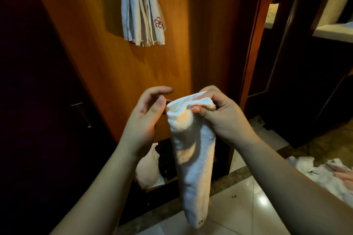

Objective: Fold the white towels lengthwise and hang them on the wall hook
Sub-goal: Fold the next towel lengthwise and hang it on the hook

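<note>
While the right hand (219, 112) pinches the towel (193, 150) by its top edge, its length hangs straight down, left hand (149, 108) loose-fingered just left.

I have only one view, from the camera on the person's head. It looks forward and down, very near to both forearms, toward the wooden door (107, 47) and the tiled floor (248, 206). The wide lens bends the edges.
</note>
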Available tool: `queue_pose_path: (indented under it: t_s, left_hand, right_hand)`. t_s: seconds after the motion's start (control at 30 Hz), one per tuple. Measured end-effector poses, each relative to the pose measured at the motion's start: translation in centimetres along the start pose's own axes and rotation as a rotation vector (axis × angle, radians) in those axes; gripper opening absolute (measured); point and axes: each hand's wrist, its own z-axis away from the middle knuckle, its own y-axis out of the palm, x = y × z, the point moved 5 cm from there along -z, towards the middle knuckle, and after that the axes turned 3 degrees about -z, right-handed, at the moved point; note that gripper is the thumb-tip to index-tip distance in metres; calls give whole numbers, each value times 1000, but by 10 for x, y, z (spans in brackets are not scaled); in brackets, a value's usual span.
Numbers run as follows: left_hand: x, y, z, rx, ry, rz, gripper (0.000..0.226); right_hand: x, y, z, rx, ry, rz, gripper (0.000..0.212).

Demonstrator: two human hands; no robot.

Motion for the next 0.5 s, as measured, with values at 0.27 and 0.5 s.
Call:
queue_pose_path:
  t_s: [0.27,0.5]
  left_hand:
    - [-5,-4,-13,336,328,-977,44]
    - [-36,6,-24,372,421,-957,28]
  right_hand:
    - [-7,-10,-6,27,7,154,9]
    - [4,-20,-9,10,93,-35,34]
